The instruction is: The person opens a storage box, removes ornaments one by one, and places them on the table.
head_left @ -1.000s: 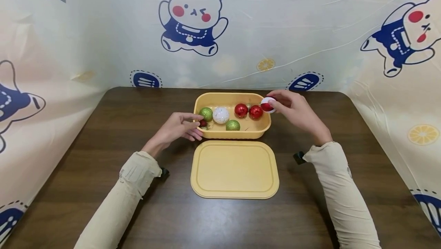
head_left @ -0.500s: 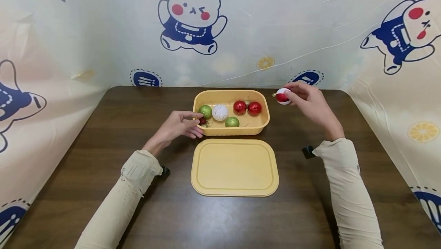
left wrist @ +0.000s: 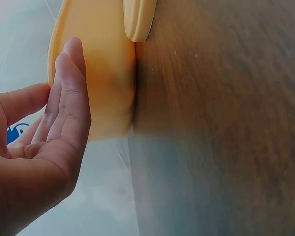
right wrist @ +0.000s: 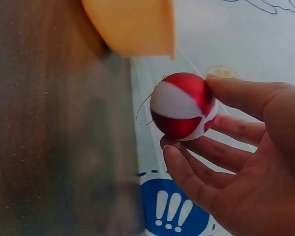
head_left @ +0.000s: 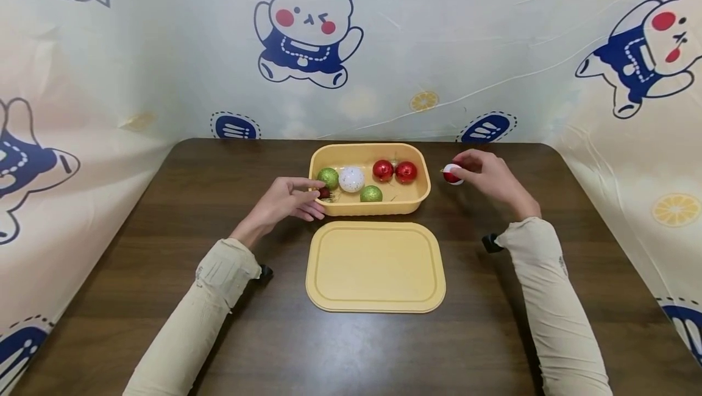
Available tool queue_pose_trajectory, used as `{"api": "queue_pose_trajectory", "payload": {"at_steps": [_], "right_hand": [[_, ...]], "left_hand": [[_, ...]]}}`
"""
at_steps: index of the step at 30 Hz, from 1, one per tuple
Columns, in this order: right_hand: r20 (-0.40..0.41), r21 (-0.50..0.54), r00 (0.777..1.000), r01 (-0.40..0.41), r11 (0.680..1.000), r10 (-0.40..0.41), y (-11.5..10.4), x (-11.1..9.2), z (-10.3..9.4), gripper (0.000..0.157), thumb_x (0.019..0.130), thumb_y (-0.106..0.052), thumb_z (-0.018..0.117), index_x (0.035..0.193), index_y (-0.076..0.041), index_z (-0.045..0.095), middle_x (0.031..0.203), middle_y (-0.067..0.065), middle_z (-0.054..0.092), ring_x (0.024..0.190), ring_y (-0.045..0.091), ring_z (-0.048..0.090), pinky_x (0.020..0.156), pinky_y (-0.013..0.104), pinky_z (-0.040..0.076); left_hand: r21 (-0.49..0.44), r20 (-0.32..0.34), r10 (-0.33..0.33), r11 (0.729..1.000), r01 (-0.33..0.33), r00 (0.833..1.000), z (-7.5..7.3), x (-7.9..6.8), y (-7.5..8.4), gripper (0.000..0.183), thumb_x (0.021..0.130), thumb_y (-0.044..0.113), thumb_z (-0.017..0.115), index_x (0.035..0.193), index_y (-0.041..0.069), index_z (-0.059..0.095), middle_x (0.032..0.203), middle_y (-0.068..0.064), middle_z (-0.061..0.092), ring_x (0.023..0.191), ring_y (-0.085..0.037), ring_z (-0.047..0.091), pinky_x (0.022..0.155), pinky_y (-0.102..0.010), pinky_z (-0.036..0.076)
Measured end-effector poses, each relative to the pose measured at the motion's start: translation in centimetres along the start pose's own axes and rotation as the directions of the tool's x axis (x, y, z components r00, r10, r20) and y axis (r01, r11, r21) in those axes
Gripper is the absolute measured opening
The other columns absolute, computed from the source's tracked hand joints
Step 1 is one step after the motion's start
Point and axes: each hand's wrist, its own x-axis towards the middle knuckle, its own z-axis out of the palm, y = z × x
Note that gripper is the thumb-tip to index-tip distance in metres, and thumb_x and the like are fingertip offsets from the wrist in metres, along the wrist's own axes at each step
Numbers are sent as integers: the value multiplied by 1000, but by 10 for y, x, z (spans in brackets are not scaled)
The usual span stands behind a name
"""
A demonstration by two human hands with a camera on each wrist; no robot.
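Between thumb and fingers of my right hand (head_left: pixel 492 181) is a red-and-white Christmas bauble (right wrist: pixel 183 105), held over the table to the right of a yellow box (head_left: pixel 378 209). A thin hanging loop sticks out of the bauble. My left hand (head_left: pixel 282 203) grips the box's left end, thumb at the rim and fingers along the outer wall (left wrist: pixel 105 93). Inside the box lie two red baubles (head_left: pixel 382 170), two green glitter baubles (head_left: pixel 371 194) and a white speckled bauble (head_left: pixel 351 179). A dark red bauble (head_left: pixel 325 192) is partly hidden by the left fingers.
A flat yellow lid (head_left: pixel 375 267) lies on the brown table (head_left: pixel 373 353), just in front of the box. Behind the table hangs a pale sheet (head_left: pixel 395 49) printed with cartoon bears. Dark wrist-worn devices (head_left: pixel 492 243) show at both cuffs.
My right hand has carried the red-and-white bauble from above the box's right end out to the right, then lowered it toward the table. The left hand stays at the box.
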Motion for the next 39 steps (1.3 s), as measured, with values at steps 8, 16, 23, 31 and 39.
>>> {"api": "queue_pose_trajectory", "payload": {"at_steps": [8, 16, 23, 31, 39], "right_hand": [[60, -16, 997, -37, 999, 38, 15, 5, 13, 43, 95, -26, 69, 129, -1, 58, 126, 21, 62, 113, 36, 59, 100, 53, 48], [83, -29, 994, -65, 997, 67, 24, 7, 19, 43, 96, -25, 68, 128, 2, 57, 127, 24, 61, 115, 39, 59, 103, 54, 46], [111, -48, 986, -122, 991, 127, 20, 2, 12, 52, 98, -35, 64, 135, 0, 53, 134, 24, 56, 124, 40, 53, 106, 56, 42], [116, -33, 987, -111, 993, 114, 18, 0, 7, 51, 100, -36, 61, 135, 0, 53, 132, 25, 57, 123, 42, 54, 105, 57, 42], [84, -70, 991, -96, 993, 102, 15, -1, 5, 51, 99, -37, 62, 135, -1, 54, 131, 24, 59, 120, 40, 56, 101, 57, 46]], "left_hand": [[-1, 5, -2, 1000, 2, 1000, -1, -1, -2, 39, 102, 14, 59, 137, -2, 57, 94, -23, 73, 82, -32, 74, 71, -38, 61], [1, 10, -2, 1000, 2, 1000, -3, -1, -3, 39, 101, 15, 59, 137, -2, 57, 94, -23, 73, 83, -33, 74, 71, -38, 61], [-6, 9, 2, 1000, -2, 1000, -2, 0, -3, 39, 101, 15, 60, 136, -1, 58, 94, -23, 73, 83, -33, 74, 71, -38, 61], [-12, 8, 4, 1000, -4, 1000, -2, 1, -3, 38, 101, 15, 60, 136, 0, 59, 93, -22, 73, 83, -34, 74, 71, -39, 61], [-31, 17, 15, 999, -15, 1000, -3, 1, -6, 39, 101, 15, 60, 137, -1, 58, 94, -24, 73, 82, -34, 74, 70, -40, 61]]}}
